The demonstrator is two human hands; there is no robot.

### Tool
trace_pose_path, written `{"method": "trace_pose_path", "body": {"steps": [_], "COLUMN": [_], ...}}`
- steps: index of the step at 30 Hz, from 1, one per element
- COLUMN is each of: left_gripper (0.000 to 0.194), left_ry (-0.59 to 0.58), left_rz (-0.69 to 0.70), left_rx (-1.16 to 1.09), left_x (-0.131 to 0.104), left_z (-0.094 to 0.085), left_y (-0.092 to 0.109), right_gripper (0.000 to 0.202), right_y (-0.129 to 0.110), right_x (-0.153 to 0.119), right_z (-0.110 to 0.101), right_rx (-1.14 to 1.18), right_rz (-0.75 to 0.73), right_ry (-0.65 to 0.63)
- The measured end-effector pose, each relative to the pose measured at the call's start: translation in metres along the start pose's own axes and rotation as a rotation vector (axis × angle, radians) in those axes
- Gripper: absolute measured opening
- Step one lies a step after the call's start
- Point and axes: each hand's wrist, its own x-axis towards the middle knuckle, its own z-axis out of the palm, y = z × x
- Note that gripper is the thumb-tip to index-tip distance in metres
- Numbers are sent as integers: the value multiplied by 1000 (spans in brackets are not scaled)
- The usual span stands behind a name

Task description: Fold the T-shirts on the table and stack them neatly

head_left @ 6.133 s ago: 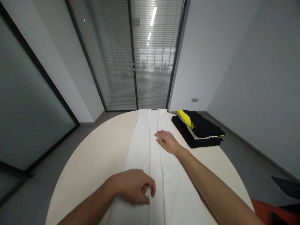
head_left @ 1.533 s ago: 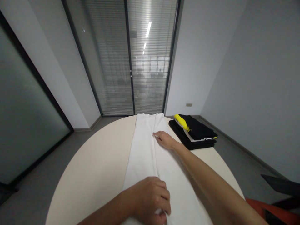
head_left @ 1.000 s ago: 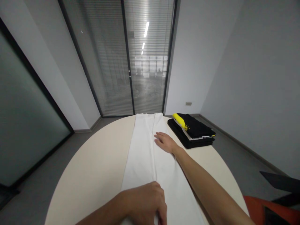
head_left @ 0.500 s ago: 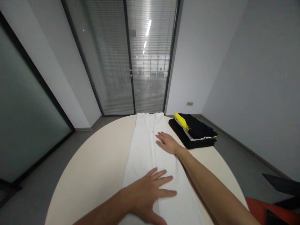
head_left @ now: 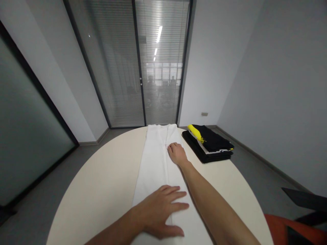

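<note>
A long white cloth (head_left: 153, 163), narrow at its far end and wider toward me, lies lengthwise over the table, with a seam or fold line down its middle. My left hand (head_left: 166, 211) is spread over the near part of the cloth, fingers apart and pointing right. Farther up, my right hand (head_left: 176, 153) rests on the cloth near the middle line, its fingers curled together at the fabric; whether they pinch the cloth is too small to tell for certain.
The round cream table (head_left: 102, 183) carries a stack of folded black clothes (head_left: 214, 139) with a yellow piece (head_left: 195, 132) at the back right. A red and black chair (head_left: 278, 228) stands at the lower right. Glass doors (head_left: 163, 95) are behind the table.
My right hand has curled its fingers, which were spread flat, and shifted slightly left. My left hand stays spread in nearly the same place. The view has shifted a little.
</note>
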Motion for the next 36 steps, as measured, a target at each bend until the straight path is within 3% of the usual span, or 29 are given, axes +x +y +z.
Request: {"method": "trace_pose_path", "body": {"steps": [3,6,14,17,21,25,32,36], "left_gripper": [63,72,80,80,83,82,79,82], "left_ry": [38,37,18,23,16,7,11,13], "left_rz": [-26,-53,-56,-43,-46,-44,-47,-40], "left_rx": [47,64,16,4,0,-6,-20,-23], "left_x": [1,1,1,1,3,3,1,0], "left_z": [5,10,6,4,6,7,4,5], "left_y": [-2,-4,-5,-6,-6,-6,-6,-7], "right_gripper": [37,35,42,38,36,32,38,52], "right_y": [5,7,-24,-29,-25,-22,-21,-15], "right_x": [-9,-11,17,23,24,20,14,16], "right_z": [4,3,10,16,18,16,21,23], "right_rx": [31,42,-100,-106,-62,-19,15,15], "right_rz": [-74,-69,229,269,169,48,73,74], "right_ry": [32,27,18,53,88,35,33,2]}}
